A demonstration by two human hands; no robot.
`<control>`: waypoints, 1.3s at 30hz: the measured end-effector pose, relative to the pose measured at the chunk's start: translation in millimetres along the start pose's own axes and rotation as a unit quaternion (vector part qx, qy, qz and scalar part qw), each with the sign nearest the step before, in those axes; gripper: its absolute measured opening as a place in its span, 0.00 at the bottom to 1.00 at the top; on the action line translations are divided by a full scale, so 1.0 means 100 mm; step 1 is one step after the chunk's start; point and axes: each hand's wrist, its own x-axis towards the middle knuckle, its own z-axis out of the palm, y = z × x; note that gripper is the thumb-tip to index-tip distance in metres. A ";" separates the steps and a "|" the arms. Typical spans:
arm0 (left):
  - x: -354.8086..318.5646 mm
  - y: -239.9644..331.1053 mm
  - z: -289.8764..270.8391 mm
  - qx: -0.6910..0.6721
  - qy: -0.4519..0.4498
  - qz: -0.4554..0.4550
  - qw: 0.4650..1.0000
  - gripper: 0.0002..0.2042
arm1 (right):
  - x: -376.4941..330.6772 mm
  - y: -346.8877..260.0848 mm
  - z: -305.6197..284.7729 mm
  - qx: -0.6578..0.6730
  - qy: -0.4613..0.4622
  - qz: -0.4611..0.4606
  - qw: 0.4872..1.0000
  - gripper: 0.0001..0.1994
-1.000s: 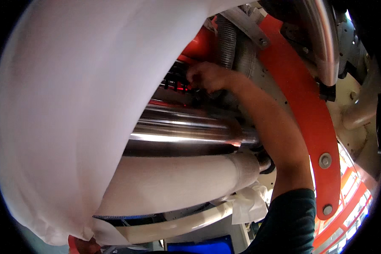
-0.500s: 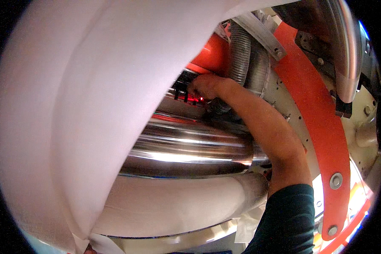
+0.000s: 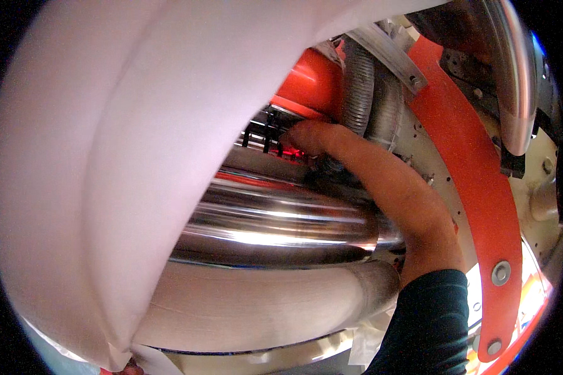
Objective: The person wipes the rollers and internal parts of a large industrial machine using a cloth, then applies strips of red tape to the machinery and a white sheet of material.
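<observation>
My right hand was stretched deep into the machine, the bare forearm running up from the dark sleeve at the lower edge, and it rested against a row of small black fittings that glowed red just under the orange housing. The reach looked forced by the layout: the fittings sat behind the big shiny steel roller, so the arm had to pass over it, beside the grey ribbed hose. The fingers were curled inward toward the fittings, but their tips were hidden behind the knuckles, so I could not tell whether they pinched anything or only pressed on it. My left hand did not show clearly; only a sliver of something at the bottom edge, under the cloth, which I could not identify. A wide white sheet draped down the whole left side and curved under, wrapping over the pale roller below the steel one, which I judged was why it lay so smooth and taut. To the right, a curved orange bracket was bolted along the cream machine frame, following its arc. I saw no package or label; near the lower right rim there was only an orange and white patch, too blurred to read as a sign.
</observation>
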 end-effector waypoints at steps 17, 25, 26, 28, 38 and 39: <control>0.40 -0.38 -0.30 -0.093 -0.275 0.296 0.910 0.07 | 0.13 0.00 0.09 0.038 0.027 0.059 0.997 0.15; 0.05 -0.16 -0.07 -0.113 -0.053 0.024 0.992 0.20 | 0.22 0.13 0.24 -0.134 0.070 0.020 0.988 0.13; 0.08 -0.15 -0.07 -0.140 -0.076 0.015 0.987 0.22 | 0.26 0.20 0.29 -0.175 0.075 0.016 0.982 0.13; 0.10 -0.10 -0.04 -0.148 -0.077 -0.002 0.986 0.22 | 0.30 0.22 0.31 -0.173 0.073 0.012 0.982 0.14; -0.03 -0.08 -0.07 -0.054 0.035 -0.056 0.996 0.18 | 0.35 0.17 0.32 -0.196 0.087 0.046 0.976 0.18; -0.02 -0.05 -0.06 -0.064 0.031 -0.069 0.995 0.16 | 0.38 0.21 0.36 -0.174 0.120 0.037 0.977 0.15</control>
